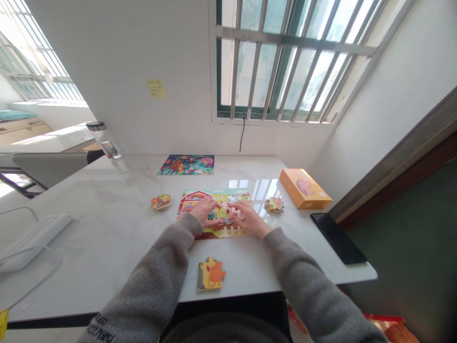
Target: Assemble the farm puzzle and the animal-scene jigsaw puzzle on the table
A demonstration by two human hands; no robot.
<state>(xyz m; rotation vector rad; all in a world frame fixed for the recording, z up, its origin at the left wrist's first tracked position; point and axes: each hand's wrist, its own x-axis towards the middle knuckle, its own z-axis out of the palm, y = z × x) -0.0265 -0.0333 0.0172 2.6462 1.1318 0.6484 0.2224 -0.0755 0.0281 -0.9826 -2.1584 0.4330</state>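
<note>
A farm-scene jigsaw puzzle point(228, 232) with a red barn and a white fence lies flat on the table in front of me. My left hand point(204, 212) rests over its left half, thumb and fingers apart, fingertips touching the picture. Over the right half lies my right hand point(249, 219), also with thumb and fingers spread, its tips close to a pink animal. Between the two hands, seams of joined pieces show. Both palms cover part of the picture, and I see no piece gripped in either hand.
Stacks of puzzle pieces lie left point(161, 202), right point(274, 205) and nearest me point(210, 275). A dark picture sheet point(187, 165) lies at the back. An orange box point(305, 189) and a black phone point(338, 238) sit right. A bottle point(105, 140) and a white device point(35, 241) are left.
</note>
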